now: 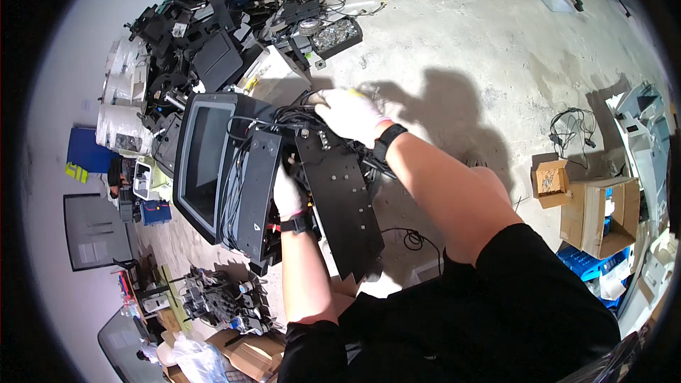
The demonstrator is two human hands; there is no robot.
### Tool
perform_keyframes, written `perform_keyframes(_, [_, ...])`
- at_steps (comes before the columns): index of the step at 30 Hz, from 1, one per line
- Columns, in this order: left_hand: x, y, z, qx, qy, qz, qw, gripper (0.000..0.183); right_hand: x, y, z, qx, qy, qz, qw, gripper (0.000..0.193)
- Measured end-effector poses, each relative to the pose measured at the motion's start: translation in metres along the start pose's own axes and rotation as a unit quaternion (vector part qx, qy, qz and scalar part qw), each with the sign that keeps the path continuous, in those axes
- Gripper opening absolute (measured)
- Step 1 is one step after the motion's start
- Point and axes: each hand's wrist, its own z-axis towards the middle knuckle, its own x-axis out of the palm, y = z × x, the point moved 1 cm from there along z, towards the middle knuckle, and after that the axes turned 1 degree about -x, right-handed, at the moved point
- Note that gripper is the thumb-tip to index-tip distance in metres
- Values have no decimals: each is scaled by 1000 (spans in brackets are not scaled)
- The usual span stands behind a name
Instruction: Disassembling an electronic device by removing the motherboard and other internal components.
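A bulky black machine (326,198) stands in front of me, with a dark framed screen (205,159) on its left side. Two black metal panels face up with a gap between them, and parts and wires show inside. My left hand (287,193), in a white glove, reaches into that gap; its fingertips are hidden by the machine. At the far end, my white-gloved right hand (349,115) has its fingers bent together beside a bundle of black cables (292,116). What they grip, if anything, is hidden. More cables (234,191) run along the screen's back.
A large heap of black parts (220,50) lies at the far left, with a tray of small metal pieces (337,37) beside it. Cardboard boxes (599,216) and a coiled cable (573,129) are on the right. More dark parts (220,298) lie on the floor at the near left.
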Motion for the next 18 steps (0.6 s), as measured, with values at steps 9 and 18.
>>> perform_keyframes(9, [-30, 6, 15, 102, -7, 260, 960, 42, 31, 0, 37, 69, 86, 98, 989, 37])
perform_keyframes(18, [-37, 33, 22, 184, -88, 492, 846, 41, 24, -11, 45, 56, 138, 40, 988, 38])
